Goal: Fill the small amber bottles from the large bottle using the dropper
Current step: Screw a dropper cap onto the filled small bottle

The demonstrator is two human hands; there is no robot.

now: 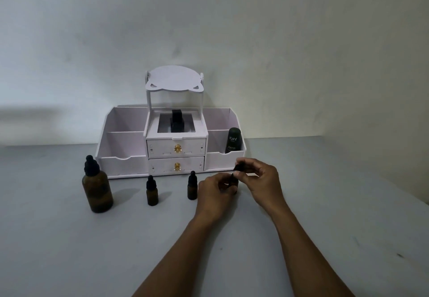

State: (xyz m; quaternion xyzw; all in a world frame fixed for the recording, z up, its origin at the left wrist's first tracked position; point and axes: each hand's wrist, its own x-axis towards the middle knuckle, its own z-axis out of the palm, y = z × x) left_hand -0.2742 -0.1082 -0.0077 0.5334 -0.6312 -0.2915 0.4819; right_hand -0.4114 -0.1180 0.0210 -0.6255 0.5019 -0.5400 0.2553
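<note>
Left hand [214, 188] grips 1 small amber bottle [234, 184]; right hand [257, 176] pinches its dropper cap [239, 166]. A hasty twist could tip it.

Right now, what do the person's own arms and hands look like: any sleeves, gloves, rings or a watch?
Both arms come in bare from the bottom edge: no sleeve shows on either forearm. The left hand and right hand wear no gloves. No watch or band shows on either wrist, and no ring can be made out, though the dim light and curled fingers hide some detail.
</note>
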